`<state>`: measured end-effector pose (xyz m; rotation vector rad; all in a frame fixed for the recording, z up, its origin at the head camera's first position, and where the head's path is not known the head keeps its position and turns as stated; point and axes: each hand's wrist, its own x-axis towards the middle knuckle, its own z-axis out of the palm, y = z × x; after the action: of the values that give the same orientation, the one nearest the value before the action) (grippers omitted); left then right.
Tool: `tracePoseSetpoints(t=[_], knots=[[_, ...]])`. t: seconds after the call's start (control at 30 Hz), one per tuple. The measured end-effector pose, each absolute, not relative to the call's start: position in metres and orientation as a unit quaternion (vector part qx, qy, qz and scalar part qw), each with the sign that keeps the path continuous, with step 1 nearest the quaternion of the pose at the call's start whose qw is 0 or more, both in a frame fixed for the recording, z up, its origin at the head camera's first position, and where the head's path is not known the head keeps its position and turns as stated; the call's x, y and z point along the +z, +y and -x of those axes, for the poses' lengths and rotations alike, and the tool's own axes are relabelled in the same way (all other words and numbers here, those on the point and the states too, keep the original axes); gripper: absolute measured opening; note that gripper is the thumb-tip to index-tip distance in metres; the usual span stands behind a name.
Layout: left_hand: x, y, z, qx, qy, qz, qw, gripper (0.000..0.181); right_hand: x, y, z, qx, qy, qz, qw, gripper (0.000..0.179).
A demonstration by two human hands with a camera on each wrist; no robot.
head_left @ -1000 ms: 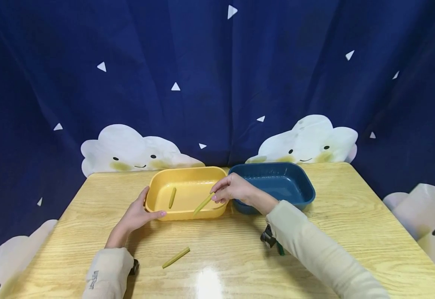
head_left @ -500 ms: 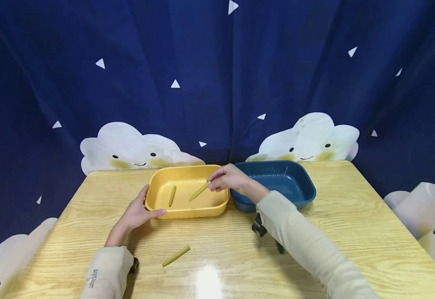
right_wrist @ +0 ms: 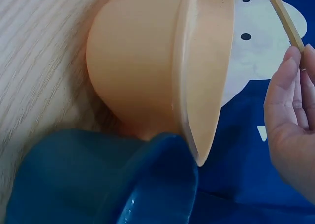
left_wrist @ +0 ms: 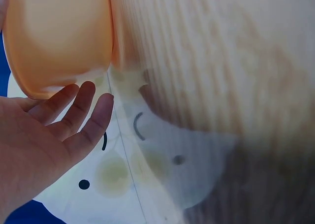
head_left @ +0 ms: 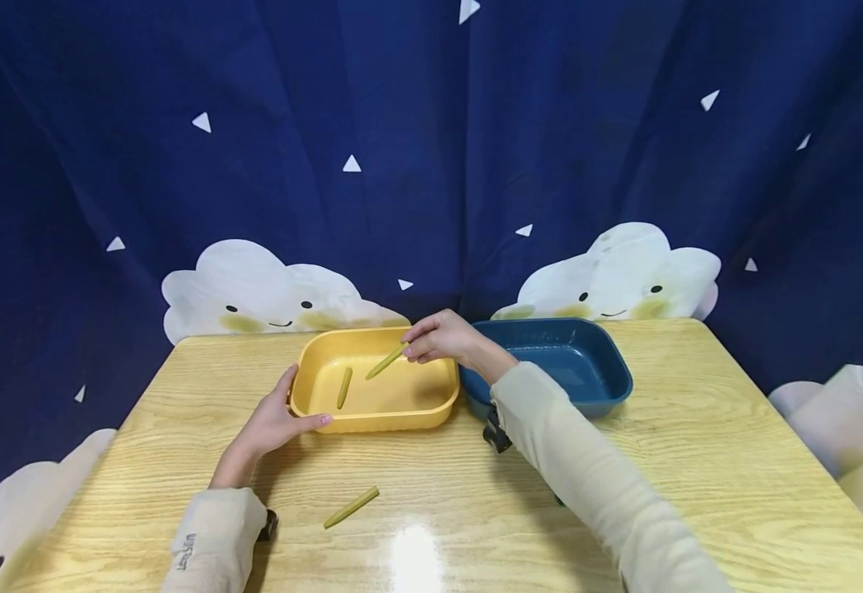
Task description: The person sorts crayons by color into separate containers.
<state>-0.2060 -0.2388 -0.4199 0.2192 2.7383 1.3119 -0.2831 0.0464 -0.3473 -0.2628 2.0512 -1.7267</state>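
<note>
My right hand (head_left: 442, 339) pinches a yellow crayon (head_left: 387, 361) between thumb and fingertips, holding it slanted above the yellow basin (head_left: 372, 422). In the right wrist view the held crayon (right_wrist: 285, 19) sticks out beyond the fingertips. A second crayon (head_left: 344, 388) lies inside the basin towards its left end. Another crayon (head_left: 352, 507) rests on the table in front. At the basin's left end my left hand (head_left: 272, 422) rests with its thumb along the near side. Its fingers (left_wrist: 81, 128) look spread and only lightly bent in the left wrist view.
A dark blue basin (head_left: 609, 387) stands just right of the yellow one, partly behind the right wrist. Something small and green (head_left: 558, 500) peeks out beside the right sleeve, mostly hidden. A blue curtain (head_left: 417, 123) with clouds hangs behind the wooden table (head_left: 439, 494).
My right hand has moved left and away from me, carrying the crayon from the basin's near right rim to above its middle. The left hand stays in place on the yellow basin.
</note>
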Motion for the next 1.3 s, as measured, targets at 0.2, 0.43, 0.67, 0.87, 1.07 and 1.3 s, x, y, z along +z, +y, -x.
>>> tracePoseSetpoints(t=[0.2, 0.43, 0.67, 0.87, 1.07, 1.3], knots=[[-0.419, -0.238, 0.206, 0.419, 0.904, -0.070, 0.049, 0.112, -0.354, 0.039, 0.290, -0.635, 0.735, 0.069, 0.227, 0.026], [-0.419, -0.239, 0.205, 0.424, 0.902, -0.067, 0.048, 0.112, -0.362, 0.032, 0.300, -0.629, 0.742, 0.042, 0.227, 0.026], [-0.419, -0.239, 0.205, 0.423, 0.902, -0.066, 0.049, 0.113, -0.367, 0.028, 0.303, -0.623, 0.751, 0.015, 0.218, 0.026], [-0.421, -0.240, 0.206, 0.425, 0.902, -0.060, 0.049, 0.113, -0.375, 0.022, 0.302, -0.613, 0.759, 0.019, 0.220, 0.025], [-0.420, -0.239, 0.206, 0.425, 0.902, -0.059, 0.050, 0.113, -0.386, 0.017, 0.300, -0.604, 0.769, 0.029, 0.209, 0.023], [-0.420, -0.238, 0.207, 0.423, 0.903, -0.056, 0.050, 0.112, -0.393, 0.018, 0.298, -0.548, 0.814, 0.027, 0.191, 0.029]])
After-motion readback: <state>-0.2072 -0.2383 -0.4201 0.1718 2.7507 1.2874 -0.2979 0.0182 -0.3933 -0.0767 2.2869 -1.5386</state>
